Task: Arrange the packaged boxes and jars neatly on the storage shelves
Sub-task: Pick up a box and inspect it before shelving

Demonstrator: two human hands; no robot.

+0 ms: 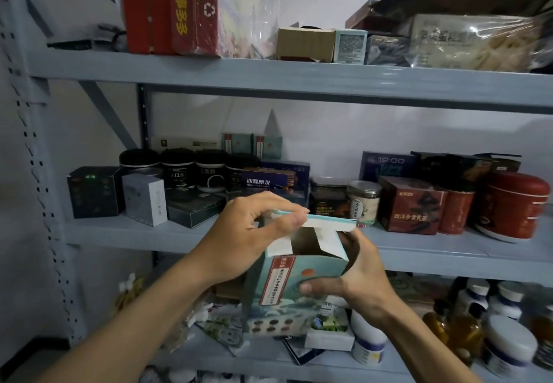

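I hold a tall teal box (287,290) with a red label strip upright in front of the middle shelf (125,234). Its top is open and the inside looks empty. My left hand (248,233) pinches the lid flap (326,223) at the top. My right hand (356,275) grips the box's right side, thumb on the front face. On the middle shelf stand black jars (176,167), dark and white boxes (143,198), a red box (410,203) and red tins (511,203).
The top shelf (269,76) carries red boxes (170,8), a cardboard box (303,44) and wrapped packets (466,41). The lower shelf holds white bottles (508,346), amber jars and loose packets. A grey perforated upright (30,155) stands at the left.
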